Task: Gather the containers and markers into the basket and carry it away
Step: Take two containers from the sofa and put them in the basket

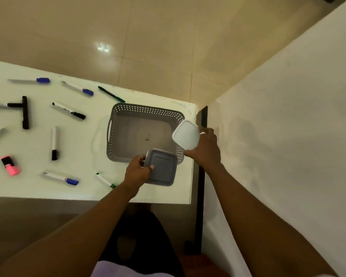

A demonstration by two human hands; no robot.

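A grey perforated basket (116, 118) stands on the white table (84, 140) near its right end, and nothing lies inside it. My left hand (137, 172) grips a grey square container (162, 168) at the basket's near rim. My right hand (205, 148) holds a white square container (186, 134) tilted over the basket's right rim. Several markers lie scattered to the left: a blue-capped one (60, 177), a black-capped one (54, 143), a green-tipped one (105, 180) and a pink highlighter (10, 165).
A black T-shaped tool (24, 110) lies at the table's left. A white wall (288, 136) rises close on the right, with a dark table leg (200, 176) in the gap. Beige floor tiles (148, 37) lie beyond the table.
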